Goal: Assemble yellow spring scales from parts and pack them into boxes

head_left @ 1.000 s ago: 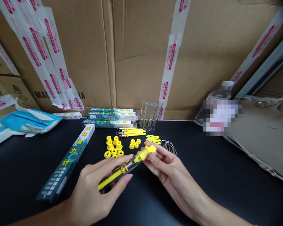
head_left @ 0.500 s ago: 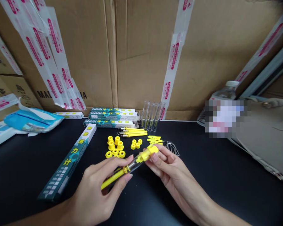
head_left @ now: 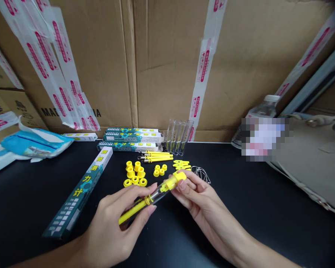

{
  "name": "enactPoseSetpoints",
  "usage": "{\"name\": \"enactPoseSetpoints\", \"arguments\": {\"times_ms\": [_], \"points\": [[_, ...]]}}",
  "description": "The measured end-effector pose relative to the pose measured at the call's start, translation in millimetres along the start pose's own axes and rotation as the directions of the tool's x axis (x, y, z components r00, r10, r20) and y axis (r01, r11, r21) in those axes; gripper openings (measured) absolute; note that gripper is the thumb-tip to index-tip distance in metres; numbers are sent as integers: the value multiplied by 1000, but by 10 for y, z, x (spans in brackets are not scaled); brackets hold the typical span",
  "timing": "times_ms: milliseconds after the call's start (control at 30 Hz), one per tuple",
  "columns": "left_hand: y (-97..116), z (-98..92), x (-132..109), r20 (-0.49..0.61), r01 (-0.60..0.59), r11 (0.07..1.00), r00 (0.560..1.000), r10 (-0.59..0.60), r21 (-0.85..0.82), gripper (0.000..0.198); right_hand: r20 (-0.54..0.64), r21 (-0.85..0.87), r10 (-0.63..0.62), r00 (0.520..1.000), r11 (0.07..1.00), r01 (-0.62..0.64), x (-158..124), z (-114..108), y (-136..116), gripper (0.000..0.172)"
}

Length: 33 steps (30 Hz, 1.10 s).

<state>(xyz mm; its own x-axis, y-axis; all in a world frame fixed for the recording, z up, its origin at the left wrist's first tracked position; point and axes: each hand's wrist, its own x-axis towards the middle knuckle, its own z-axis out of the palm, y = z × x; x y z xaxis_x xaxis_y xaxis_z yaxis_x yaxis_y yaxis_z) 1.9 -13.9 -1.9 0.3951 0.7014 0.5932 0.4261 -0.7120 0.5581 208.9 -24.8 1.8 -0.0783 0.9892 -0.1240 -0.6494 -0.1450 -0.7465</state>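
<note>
Both hands hold one clear tube (head_left: pixel 149 199) with a yellow scale rod and a spring inside, tilted up to the right above the black table (head_left: pixel 268 208). My left hand (head_left: pixel 114 227) pinches the lower part of the tube. The fingers of my right hand (head_left: pixel 197 197) are closed on the yellow cap (head_left: pixel 174 179) at its upper end. Just behind lie several loose yellow caps (head_left: pixel 135 174), yellow rods (head_left: pixel 156 156), small yellow clips (head_left: pixel 181 164) and wire hooks (head_left: pixel 201 173).
A long teal box (head_left: pixel 79 191) lies left of my hands, with more teal boxes (head_left: pixel 131 138) and several clear tubes (head_left: pixel 180 141) against the cardboard wall. A blue-and-white bag (head_left: pixel 35 143) sits far left. A water bottle (head_left: pixel 258 123) and a beige bag (head_left: pixel 315 160) are at right.
The hands and the tube have hardly shifted; only the camera view has swayed a little.
</note>
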Motion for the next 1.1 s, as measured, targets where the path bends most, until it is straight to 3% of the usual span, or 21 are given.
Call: {"name": "enactPoseSetpoints", "arguments": {"times_ms": [100, 333, 867, 1033, 1100], "points": [[24, -6, 23, -5, -14, 1000, 1000, 15, 14, 26, -12, -3, 10, 1000, 1000, -10, 10, -8, -2, 31], [64, -8, 21, -15, -26, 999, 1000, 27, 43, 24, -7, -6, 34, 999, 999, -34, 11, 13, -13, 22], [45, -9, 10, -14, -13, 999, 1000, 13, 49, 23, 23, 27, 30, 999, 999, -31, 2, 15, -29, 23], [59, -7, 19, -10, -18, 999, 1000, 18, 46, 23, 19, -8, 13, 1000, 1000, -13, 8, 6, -15, 16], [59, -7, 17, -12, -15, 999, 1000, 15, 40, 22, -2, -9, 21, 1000, 1000, -21, 12, 8, -13, 25]]}}
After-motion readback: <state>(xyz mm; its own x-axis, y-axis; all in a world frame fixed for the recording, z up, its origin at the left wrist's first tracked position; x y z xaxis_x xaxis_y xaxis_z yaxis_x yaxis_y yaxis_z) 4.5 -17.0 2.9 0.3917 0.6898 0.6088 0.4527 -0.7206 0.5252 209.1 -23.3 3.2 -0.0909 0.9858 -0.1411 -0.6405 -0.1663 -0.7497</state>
